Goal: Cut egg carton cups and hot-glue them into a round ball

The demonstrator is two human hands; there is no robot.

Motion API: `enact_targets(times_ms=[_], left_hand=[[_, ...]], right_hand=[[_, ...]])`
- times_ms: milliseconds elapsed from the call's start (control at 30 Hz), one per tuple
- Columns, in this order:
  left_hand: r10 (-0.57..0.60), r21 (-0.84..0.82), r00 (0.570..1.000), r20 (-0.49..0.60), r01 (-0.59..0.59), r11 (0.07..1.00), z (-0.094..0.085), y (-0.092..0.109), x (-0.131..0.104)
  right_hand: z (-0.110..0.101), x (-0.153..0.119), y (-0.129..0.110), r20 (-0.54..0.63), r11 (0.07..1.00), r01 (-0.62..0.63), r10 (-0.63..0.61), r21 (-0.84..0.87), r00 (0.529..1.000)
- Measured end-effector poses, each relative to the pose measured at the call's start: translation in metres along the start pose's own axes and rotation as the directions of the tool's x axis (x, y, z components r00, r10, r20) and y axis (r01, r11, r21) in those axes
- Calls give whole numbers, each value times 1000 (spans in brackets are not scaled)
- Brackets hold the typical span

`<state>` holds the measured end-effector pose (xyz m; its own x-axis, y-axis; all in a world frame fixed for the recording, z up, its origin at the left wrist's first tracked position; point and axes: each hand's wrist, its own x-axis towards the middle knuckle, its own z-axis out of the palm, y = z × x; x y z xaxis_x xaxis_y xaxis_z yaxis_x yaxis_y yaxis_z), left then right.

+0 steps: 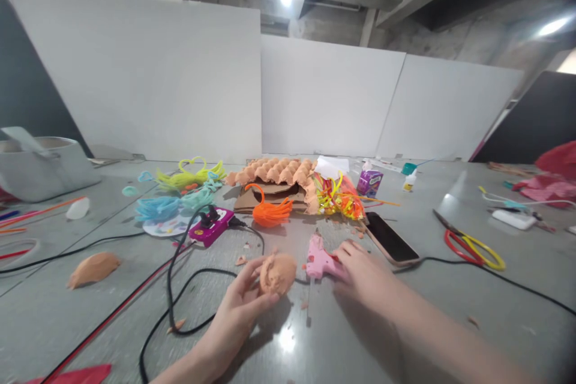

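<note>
In my left hand (243,306) is a rounded, rough-surfaced peach-orange piece (282,273), held between the thumb and fingers above the table. It has the same colour as the egg carton (279,169) further back. My right hand (366,273) has its fingers closed around the handle end of a pink hot glue gun (319,261), whose nozzle end points left, near the piece. The undersides of the right fingers are partly hidden. Small peach scraps lie around the gun. Behind both hands sits an orange pipe-cleaner bundle (272,211).
A purple power strip (210,227) with plugs and looping black cables (168,288) lies left of centre. Pipe cleaners (157,209) are heaped behind it. At right are a phone (390,239) and scissors (472,249). Another peach piece (94,269) rests at left, near a pale basket (45,168).
</note>
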<state>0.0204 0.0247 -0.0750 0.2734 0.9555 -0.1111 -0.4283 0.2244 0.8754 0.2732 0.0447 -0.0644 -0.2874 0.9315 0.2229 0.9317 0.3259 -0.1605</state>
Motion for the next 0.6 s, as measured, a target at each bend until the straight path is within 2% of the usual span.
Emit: enact_targets(times_ms=[167, 300, 400, 533, 600], left_hand=[[15, 33, 996, 84, -18, 999, -3, -2, 0], [62, 97, 992, 114, -73, 993, -7, -6, 2], [81, 117, 993, 89, -91, 989, -9, -7, 4], [66, 79, 996, 68, -71, 994, -6, -5, 4], [48, 62, 996, 80, -53, 997, -4, -4, 3]], right_hand=[[23, 9, -4, -33, 998, -31, 29, -52, 999], [28, 12, -8, -74, 999, -33, 33, 5, 997], [16, 10, -13, -144, 995, -75, 84, 67, 986], [-18, 4, -12, -217, 974, -78, 125, 215, 968], [-34, -1, -8, -216, 946, -85, 159, 314, 964]])
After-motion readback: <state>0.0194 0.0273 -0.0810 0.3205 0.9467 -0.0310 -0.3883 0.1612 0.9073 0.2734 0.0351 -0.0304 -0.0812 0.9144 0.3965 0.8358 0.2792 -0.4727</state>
